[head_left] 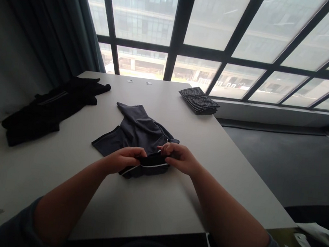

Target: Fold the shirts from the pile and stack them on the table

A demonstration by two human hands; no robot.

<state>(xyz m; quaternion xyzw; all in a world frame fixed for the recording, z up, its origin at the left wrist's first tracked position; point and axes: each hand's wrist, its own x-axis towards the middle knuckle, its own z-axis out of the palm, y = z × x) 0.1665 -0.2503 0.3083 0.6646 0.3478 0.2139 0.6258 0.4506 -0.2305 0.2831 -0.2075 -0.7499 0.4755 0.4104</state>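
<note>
A dark grey garment lies spread on the white table in front of me. Its near edge, a black band with a thin white line, is bunched up. My left hand pinches that band at its left end, fingers curled shut on the cloth. My right hand grips the same band at its right end, fingers also closed on it. Both forearms reach in from the bottom of the view.
A heap of black clothing lies at the table's left side. A folded striped cloth rests at the far right corner. Large windows stand behind the table, dark curtains at left. Papers lie at lower right.
</note>
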